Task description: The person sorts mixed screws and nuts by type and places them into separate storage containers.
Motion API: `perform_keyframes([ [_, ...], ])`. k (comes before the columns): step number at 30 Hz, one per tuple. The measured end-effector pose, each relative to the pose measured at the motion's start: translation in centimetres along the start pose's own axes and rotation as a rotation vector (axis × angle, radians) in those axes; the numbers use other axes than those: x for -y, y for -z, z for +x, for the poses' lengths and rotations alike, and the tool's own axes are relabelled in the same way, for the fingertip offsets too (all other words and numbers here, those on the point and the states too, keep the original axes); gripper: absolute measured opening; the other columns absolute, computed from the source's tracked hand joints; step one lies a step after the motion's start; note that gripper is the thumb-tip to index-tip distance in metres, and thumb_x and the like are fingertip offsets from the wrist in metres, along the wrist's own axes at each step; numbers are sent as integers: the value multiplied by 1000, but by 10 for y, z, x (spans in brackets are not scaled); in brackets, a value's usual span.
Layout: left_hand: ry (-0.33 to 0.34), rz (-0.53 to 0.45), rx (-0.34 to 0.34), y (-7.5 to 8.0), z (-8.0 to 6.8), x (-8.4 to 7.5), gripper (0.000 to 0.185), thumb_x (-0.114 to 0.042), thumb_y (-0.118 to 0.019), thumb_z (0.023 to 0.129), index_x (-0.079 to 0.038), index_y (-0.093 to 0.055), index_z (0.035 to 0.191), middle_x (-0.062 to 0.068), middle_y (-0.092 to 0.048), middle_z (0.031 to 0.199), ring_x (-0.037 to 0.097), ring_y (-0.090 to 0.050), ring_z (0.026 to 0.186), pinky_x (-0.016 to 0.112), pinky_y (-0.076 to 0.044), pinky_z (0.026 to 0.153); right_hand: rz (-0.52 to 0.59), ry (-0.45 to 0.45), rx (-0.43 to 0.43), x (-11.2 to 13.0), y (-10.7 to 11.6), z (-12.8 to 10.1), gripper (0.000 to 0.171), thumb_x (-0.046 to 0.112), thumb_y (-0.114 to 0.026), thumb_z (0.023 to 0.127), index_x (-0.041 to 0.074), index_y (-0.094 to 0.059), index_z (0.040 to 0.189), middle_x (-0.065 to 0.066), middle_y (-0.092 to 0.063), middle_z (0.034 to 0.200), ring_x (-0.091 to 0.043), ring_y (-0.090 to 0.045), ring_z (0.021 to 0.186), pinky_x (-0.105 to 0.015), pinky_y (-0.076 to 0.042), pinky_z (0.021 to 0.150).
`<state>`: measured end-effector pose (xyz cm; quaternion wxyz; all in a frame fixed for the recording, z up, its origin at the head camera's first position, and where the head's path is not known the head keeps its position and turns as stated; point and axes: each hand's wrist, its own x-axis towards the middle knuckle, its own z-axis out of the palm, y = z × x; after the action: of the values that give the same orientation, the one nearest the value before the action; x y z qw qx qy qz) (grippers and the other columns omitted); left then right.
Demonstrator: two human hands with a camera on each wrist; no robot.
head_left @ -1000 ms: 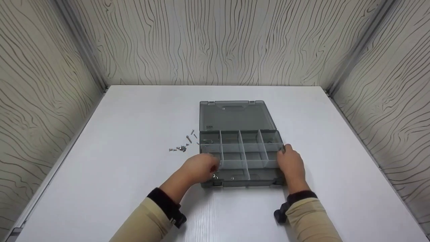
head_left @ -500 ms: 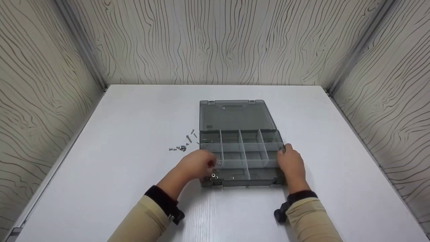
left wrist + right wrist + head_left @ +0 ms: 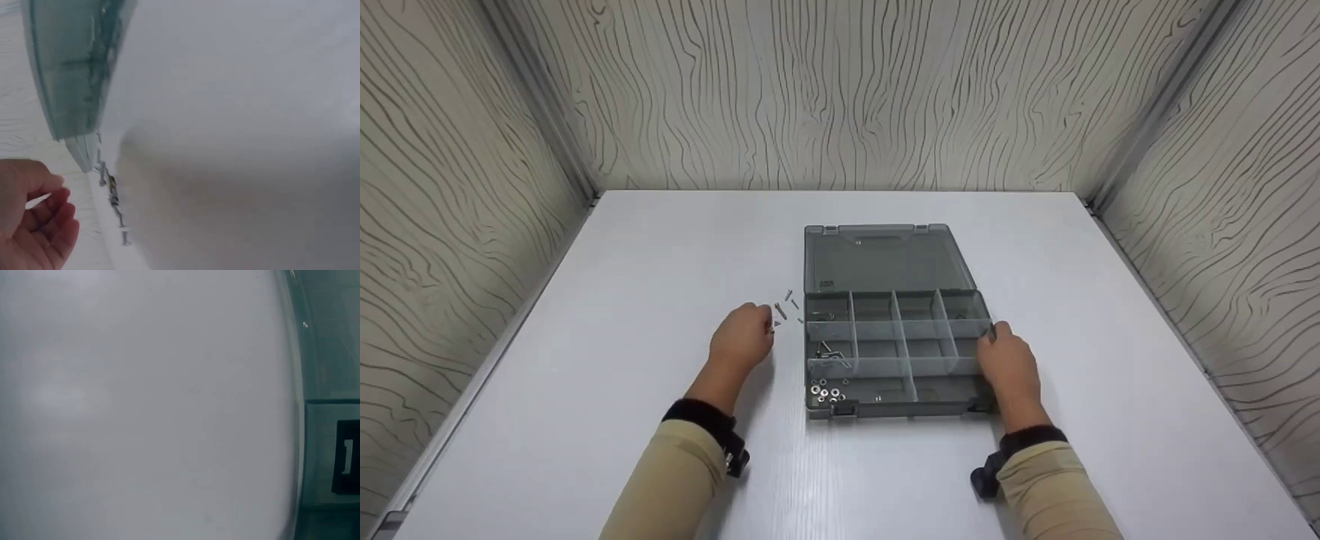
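Observation:
My left hand [image 3: 741, 337] is over the table left of the grey compartment box [image 3: 911, 409], beside a few loose screws [image 3: 781, 311]. In the left wrist view the left hand [image 3: 39, 216] has its fingers bent loosely, thumb near the forefinger, nothing visible between them; the small pile of screws [image 3: 113, 191] lies past the fingertips. My right hand [image 3: 1011, 364] grips the box's right wall, thumb at the rim, other fingers mostly hidden. Several nuts [image 3: 825, 391] sit in the front-left compartment, and screws [image 3: 829, 351] lie in the one behind it.
The box's lid [image 3: 889, 262] lies folded back, away from me. Clear dividers [image 3: 877, 330] split the box into compartments. Patterned panels [image 3: 840, 97] stand round the back and sides of the white table [image 3: 622, 300]. The right wrist view shows the box's latch [image 3: 346, 457].
My left hand has left the box's front-left compartments and moved left to the loose screws; screws now show in the middle-left compartment. The right hand stays on the box.

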<state>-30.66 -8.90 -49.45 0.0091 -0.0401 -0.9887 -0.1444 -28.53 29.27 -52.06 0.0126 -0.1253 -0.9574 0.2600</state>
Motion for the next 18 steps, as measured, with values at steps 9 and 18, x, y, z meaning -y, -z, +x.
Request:
perform_keyframes([
  [9,87,138,51,-8,1,30,24,-5,-52,88,0,-57,111,16,-53,103,30,-51,101,41,-50,82,14,-6,12,1,0,-1,47,23,-33,94,-5,-35,132,-32,-50,117,-43,-51,105,-51,-44,85],
  [18,107,97,84,-7,-1,36,26,-6,-49,90,-1,-56,115,17,-57,106,31,-55,101,41,-48,86,20,-10,22,0,2,0,47,24,-33,94,-4,-35,132,-32,-49,118,-43,-50,106,-51,-43,86],
])
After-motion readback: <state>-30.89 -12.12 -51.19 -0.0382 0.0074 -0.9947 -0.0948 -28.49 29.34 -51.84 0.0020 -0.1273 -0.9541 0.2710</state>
